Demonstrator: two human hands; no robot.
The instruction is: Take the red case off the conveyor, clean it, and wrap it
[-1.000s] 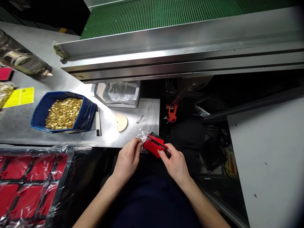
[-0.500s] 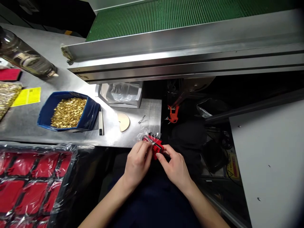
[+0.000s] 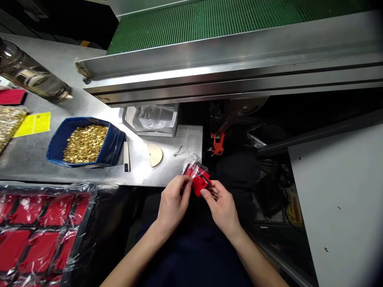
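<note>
Losing hold of the black-edged red piece looks like the main risk, since it hangs in the air at the front end of the counter with little but the person's lap and a dark gap beneath it. A slack right-hand grip, or a sharp tug on the clear film bunched at its 11 o'clock end, might send it down there. The film itself could snag on a corner or tear if pulled unevenly. Swinging toward 11 o'clock might also brush the loose metal pins lying bare on the counter; they seem light enough to scatter.

Reading the clock from the red piece, the left hand comes in from 8 o'clock, its thumb and index fingers drawn together in a pinch on the film over the near left side; whether they also grip the piece underneath cannot be told. The right hand, at 4 o'clock, has its thumb on the near face and its fingers curled behind the lower right edge, parted only by the piece's thickness and bearing on it firmly, I judge. The cream disc lies at 10 o'clock, well clear of both hands.
</note>
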